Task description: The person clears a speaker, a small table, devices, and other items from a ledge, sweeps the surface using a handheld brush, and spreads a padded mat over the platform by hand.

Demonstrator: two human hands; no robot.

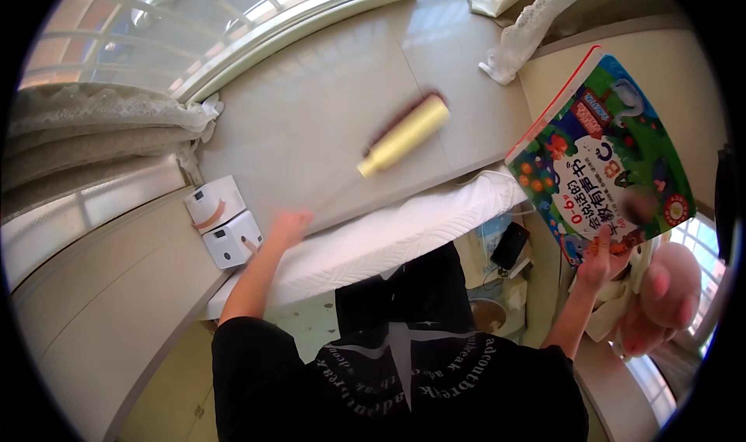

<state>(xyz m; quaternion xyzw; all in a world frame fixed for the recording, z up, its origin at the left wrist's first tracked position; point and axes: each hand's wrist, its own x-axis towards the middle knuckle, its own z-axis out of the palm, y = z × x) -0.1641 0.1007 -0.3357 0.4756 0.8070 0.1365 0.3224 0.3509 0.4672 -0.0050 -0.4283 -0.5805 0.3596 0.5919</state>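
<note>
Left arm: bent, raised forward, forearm (252, 280) bare below the sleeve; left hand (289, 226) in front of the torso's left side, turned inward, fingers curled in a fist-like grip, finger detail blurred. Right arm: held out to the side, right forearm (571, 310) bare, angled up and outward; right hand (594, 269) upright, gripping, one digit extended, other fingers partly hidden.
</note>
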